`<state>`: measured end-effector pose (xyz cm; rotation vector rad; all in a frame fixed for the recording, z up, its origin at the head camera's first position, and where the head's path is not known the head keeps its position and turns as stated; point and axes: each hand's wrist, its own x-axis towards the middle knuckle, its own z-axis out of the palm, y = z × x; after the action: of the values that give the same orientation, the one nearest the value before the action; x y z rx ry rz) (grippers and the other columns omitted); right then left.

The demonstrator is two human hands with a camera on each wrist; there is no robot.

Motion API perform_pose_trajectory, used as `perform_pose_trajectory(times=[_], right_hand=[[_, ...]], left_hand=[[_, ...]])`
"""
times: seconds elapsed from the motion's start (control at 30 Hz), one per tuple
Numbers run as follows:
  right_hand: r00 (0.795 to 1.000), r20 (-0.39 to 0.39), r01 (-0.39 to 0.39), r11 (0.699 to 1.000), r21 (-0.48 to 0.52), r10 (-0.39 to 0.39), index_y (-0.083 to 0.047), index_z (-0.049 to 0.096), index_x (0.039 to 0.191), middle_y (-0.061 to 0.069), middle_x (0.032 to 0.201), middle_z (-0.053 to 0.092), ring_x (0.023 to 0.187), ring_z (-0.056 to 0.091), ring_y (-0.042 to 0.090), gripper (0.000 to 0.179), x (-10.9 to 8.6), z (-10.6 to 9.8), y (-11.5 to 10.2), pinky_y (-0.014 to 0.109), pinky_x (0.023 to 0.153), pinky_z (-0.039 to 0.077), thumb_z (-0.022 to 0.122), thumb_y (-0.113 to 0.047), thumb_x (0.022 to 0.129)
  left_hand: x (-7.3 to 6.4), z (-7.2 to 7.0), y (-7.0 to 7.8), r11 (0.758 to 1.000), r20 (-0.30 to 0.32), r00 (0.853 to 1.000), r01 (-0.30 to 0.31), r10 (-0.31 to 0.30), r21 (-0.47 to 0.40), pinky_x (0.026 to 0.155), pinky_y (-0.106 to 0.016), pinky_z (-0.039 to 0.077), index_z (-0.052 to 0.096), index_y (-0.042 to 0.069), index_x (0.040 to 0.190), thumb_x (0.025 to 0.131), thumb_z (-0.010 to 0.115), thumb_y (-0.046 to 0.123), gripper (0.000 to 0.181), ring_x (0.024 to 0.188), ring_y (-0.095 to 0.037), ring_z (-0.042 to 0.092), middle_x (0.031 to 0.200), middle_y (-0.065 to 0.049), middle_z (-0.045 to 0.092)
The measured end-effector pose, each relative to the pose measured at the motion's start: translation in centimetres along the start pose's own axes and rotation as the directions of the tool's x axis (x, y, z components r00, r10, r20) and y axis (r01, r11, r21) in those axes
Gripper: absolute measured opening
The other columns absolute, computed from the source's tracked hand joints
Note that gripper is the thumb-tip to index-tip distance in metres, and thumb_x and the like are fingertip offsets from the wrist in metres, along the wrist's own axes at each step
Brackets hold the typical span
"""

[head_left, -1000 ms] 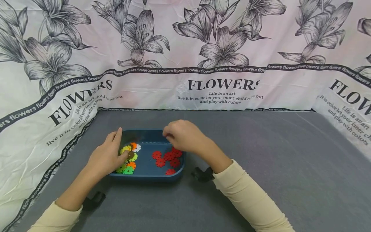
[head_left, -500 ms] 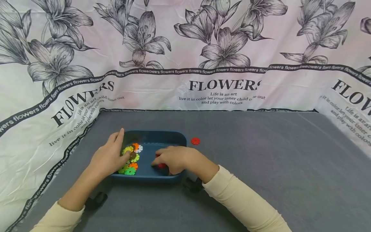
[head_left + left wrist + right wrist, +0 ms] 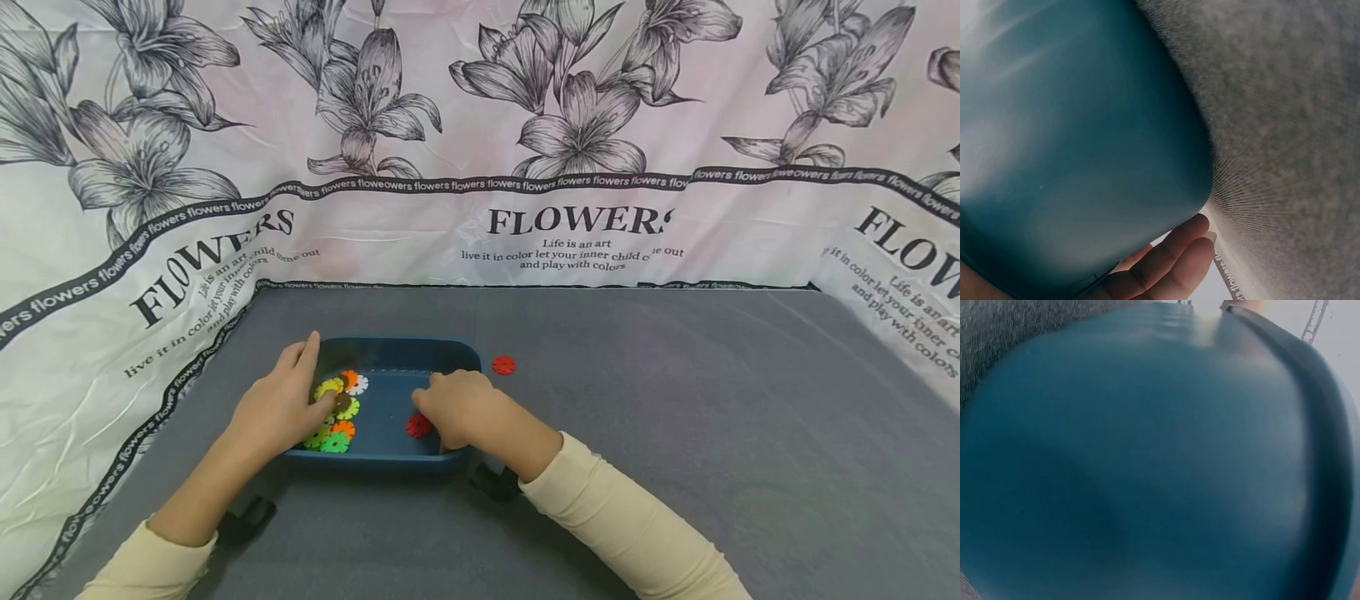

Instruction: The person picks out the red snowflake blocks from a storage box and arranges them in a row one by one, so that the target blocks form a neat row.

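Note:
My left hand [image 3: 273, 408] grips the left end of a dark blue tray [image 3: 375, 457], thumb over the rim inside and fingers outside. In the left wrist view, its fingers [image 3: 1166, 262] lie along the tray's outer wall [image 3: 1085, 156]. Beside the thumb are several notched plastic discs in yellow, orange, white, brown and green, among them a green disc [image 3: 335, 442]. My right hand [image 3: 459, 408] reaches down into the tray's right end over the red discs, its fingers bent; one red disc [image 3: 418, 425] shows beside them. I cannot tell whether its hidden fingertips pinch a disc.
A single red notched disc [image 3: 504, 365] lies on the grey tabletop [image 3: 675, 400], just right of the tray. Behind the table hangs a white cloth [image 3: 420, 237] printed with flowers and lettering. Black wrist-camera mounts sit under both forearms.
My right hand moved from above the tray's back right corner down into its right end, then slightly back to the right. A red disc now lies on the table. My left hand stays put.

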<state>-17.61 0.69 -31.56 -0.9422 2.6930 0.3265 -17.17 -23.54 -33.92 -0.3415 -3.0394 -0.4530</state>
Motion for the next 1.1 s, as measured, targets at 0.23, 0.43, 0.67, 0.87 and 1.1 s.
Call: perform_pose_trajectory(times=[0.23,0.43,0.67,0.87,1.1], right_hand=[[0.994,-0.075,0.079,0.997,0.002,-0.078,-0.018,0.071,0.11,-0.003,0.088,0.063,0.072,0.05,0.01,0.018,0.0,0.1,0.6,0.025,0.056,0.044,0.071,-0.013,0.092],[0.979,-0.141,0.176,0.963,0.202,-0.149,-0.013,0.068,0.094,-0.001,0.079,0.058,0.072,0.045,0.012,0.017,0.8,0.3,2.5,0.024,0.061,0.039,0.067,0.004,0.09],[0.935,-0.262,0.328,0.864,0.381,-0.24,-0.009,0.072,0.106,0.003,0.088,0.062,0.076,0.05,0.016,0.034,1.8,0.6,4.4,0.024,0.06,0.041,0.055,0.014,0.088],[0.898,-0.352,0.416,0.768,0.487,-0.263,-0.007,0.073,0.103,0.006,0.098,0.067,0.087,0.056,0.016,0.034,2.1,0.7,5.1,0.025,0.066,0.047,0.05,0.014,0.09],[0.89,-0.373,0.43,0.755,0.496,-0.263,-0.005,0.073,0.103,0.009,0.101,0.069,0.087,0.058,0.017,0.035,2.1,0.6,5.3,0.025,0.068,0.049,0.048,0.016,0.09]], left_hand=[[0.0,0.1,-0.1,1.0,-0.008,1.0,-0.007,0.007,0.001,0.051,-0.038,0.041,0.013,-0.006,0.158,0.094,0.061,0.022,0.085,0.052,-0.021,0.046,0.151,-0.033,0.029],[0.0,0.1,-0.1,1.0,-0.006,1.0,-0.008,0.008,0.002,0.053,-0.04,0.043,0.012,-0.006,0.158,0.094,0.061,0.023,0.086,0.055,-0.022,0.049,0.151,-0.033,0.029],[0.1,0.1,-0.1,1.0,-0.004,1.0,-0.006,0.006,0.0,0.052,-0.039,0.041,0.012,-0.005,0.158,0.094,0.061,0.022,0.086,0.054,-0.022,0.048,0.151,-0.032,0.029],[0.1,0.0,0.0,1.0,-0.004,1.0,-0.003,0.003,0.004,0.054,-0.041,0.044,0.012,-0.005,0.158,0.093,0.062,0.023,0.087,0.056,-0.022,0.049,0.151,-0.032,0.029],[0.1,0.0,0.0,1.0,-0.007,1.0,-0.001,0.001,0.008,0.057,-0.044,0.047,0.013,-0.006,0.158,0.093,0.062,0.022,0.086,0.058,-0.024,0.051,0.15,-0.033,0.03]])
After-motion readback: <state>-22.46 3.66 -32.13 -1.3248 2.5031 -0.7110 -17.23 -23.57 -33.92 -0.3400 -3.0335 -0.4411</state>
